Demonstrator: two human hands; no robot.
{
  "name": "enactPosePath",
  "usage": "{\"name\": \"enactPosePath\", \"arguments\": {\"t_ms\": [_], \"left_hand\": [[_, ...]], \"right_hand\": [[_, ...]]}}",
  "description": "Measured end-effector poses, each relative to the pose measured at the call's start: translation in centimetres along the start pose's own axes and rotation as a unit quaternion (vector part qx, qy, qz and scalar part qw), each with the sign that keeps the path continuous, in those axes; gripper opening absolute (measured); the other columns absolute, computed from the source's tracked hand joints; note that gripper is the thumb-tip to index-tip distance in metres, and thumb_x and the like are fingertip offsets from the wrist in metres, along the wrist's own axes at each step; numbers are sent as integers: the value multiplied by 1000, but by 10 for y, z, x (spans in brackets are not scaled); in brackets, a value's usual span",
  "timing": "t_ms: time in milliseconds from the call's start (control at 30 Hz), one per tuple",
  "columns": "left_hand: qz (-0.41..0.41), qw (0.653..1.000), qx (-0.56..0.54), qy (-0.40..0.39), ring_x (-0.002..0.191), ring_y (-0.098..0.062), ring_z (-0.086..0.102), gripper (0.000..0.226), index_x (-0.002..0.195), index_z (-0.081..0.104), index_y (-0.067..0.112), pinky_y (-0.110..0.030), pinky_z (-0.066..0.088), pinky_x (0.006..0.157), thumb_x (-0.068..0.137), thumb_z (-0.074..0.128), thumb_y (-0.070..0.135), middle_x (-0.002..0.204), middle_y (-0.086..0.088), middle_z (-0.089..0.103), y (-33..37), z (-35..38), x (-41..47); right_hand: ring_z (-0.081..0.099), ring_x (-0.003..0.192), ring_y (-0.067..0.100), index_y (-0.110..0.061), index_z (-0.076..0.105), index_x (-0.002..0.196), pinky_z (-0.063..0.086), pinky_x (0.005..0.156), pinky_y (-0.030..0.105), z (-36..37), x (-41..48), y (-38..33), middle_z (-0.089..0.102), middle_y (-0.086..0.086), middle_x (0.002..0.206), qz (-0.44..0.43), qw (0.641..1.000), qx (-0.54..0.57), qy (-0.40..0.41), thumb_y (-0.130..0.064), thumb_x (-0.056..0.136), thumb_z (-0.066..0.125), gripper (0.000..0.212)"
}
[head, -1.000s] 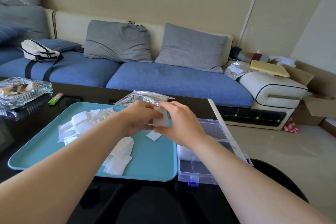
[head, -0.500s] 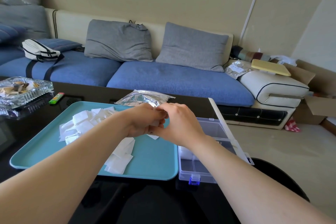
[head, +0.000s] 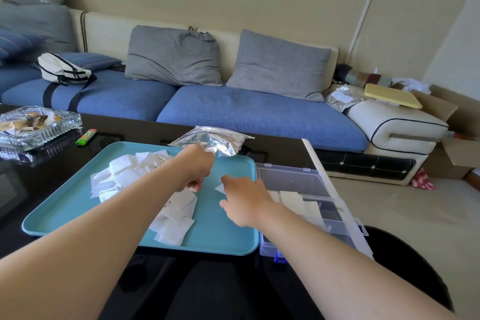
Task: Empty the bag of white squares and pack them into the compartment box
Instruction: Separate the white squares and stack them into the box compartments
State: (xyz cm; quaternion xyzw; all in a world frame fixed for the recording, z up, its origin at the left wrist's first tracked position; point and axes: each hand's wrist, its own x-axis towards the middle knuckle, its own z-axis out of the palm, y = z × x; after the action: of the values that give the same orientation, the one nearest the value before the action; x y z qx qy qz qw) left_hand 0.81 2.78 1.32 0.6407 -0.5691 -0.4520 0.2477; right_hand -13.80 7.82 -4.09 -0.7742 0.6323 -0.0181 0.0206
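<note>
Long blue fabric sofa [head: 259, 114] with grey cushions at back. Glossy black surface [head: 52, 171] in front. On it, a rectangular teal plastic tray [head: 220, 239]. Clear plastic compartment box [head: 291, 180] touching the tray's right edge, lid [head: 335, 189] open and tilted back to the right. Far compartment bare; next one toward the camera holds flat white squares [head: 293, 200], partly hidden by the right forearm. Crinkled silver foil zip bag [head: 215, 141] lies flat over the tray's far rim. Cut-glass ashtray [head: 39, 125] far left, green lighter [head: 85, 137] just beside it. Loose heap of thin white squares [head: 122, 174] on the tray's left half, overlapping and slightly translucent; second smaller batch [head: 176, 226] near tray centre, below the left hand. One single white square [head: 220, 188] lies alone on the teal, between the right hand's index finger and thumb. Left hand [head: 196, 167] is above the central batch, fingers curled down; grip state cannot be told, fingertips hidden. Right hand [head: 245, 199] is low over the tray, grip released, fingers extended toward the single square.
</note>
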Motion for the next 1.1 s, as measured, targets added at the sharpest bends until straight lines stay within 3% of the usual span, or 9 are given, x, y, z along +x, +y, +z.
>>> {"name": "enactPosePath", "arguments": {"t_ms": [200,267,367,500,567,700,800,933,1100], "left_hand": [[23,999,-41,-6,55,-22,40,50,108,57,12,-24,39,46,108,22,49,87,-12,50,6,1,-2],[20,998,-54,-12,57,-22,43,50,105,58,13,-25,43,44,108,22,48,87,-11,49,6,0,-2],[13,997,-73,-27,59,-21,46,45,105,61,13,-25,45,45,109,28,44,86,-10,48,5,-3,-1],[15,991,-129,-24,65,-21,49,43,109,65,14,-28,47,52,110,32,42,90,-8,53,5,-3,2],[24,985,-169,-16,68,-22,51,44,110,68,14,-33,51,61,111,34,43,91,-9,55,8,-3,1],[17,965,-259,-42,79,-28,60,46,109,70,13,-44,59,81,112,37,44,96,-14,62,12,-1,-6],[19,953,-294,-71,83,-29,63,51,116,66,6,-39,56,69,113,35,46,99,-16,66,16,5,-10],[16,925,-364,-106,70,-24,58,44,106,59,1,-36,53,68,114,37,39,89,-15,64,23,11,-20],[13,920,-363,-149,65,-23,57,42,111,56,3,-36,54,66,113,37,40,75,-12,65,21,14,-23]], "right_hand": [[59,109,37,-9,61,125,50,92,43,-11,3,1,66,14,113,-17,999,36,6,-25,98,64,32],[62,100,37,-8,67,111,54,83,41,-10,2,1,68,13,103,-62,998,5,10,-22,97,58,22],[62,89,35,-10,67,99,46,69,37,-10,-2,-1,62,8,89,-105,993,-46,8,-20,99,52,17],[52,83,31,-12,60,73,46,62,36,-23,-3,3,61,4,73,-32,995,82,55,-21,91,55,20],[61,81,23,-18,70,70,57,68,34,-34,-4,7,69,-2,68,32,970,210,115,-23,85,63,17],[70,60,19,-11,79,85,60,59,33,-58,-10,10,75,1,68,84,843,516,121,-12,88,72,8],[67,68,15,-12,81,97,54,60,27,-66,-13,10,75,2,77,88,786,606,83,-18,92,76,9],[56,71,9,-23,83,97,50,60,24,-65,-12,9,70,-12,73,123,779,607,103,-28,90,81,9],[60,58,-6,-27,81,81,49,60,18,-64,-12,14,73,-16,69,129,797,564,171,-24,89,80,9]]}}
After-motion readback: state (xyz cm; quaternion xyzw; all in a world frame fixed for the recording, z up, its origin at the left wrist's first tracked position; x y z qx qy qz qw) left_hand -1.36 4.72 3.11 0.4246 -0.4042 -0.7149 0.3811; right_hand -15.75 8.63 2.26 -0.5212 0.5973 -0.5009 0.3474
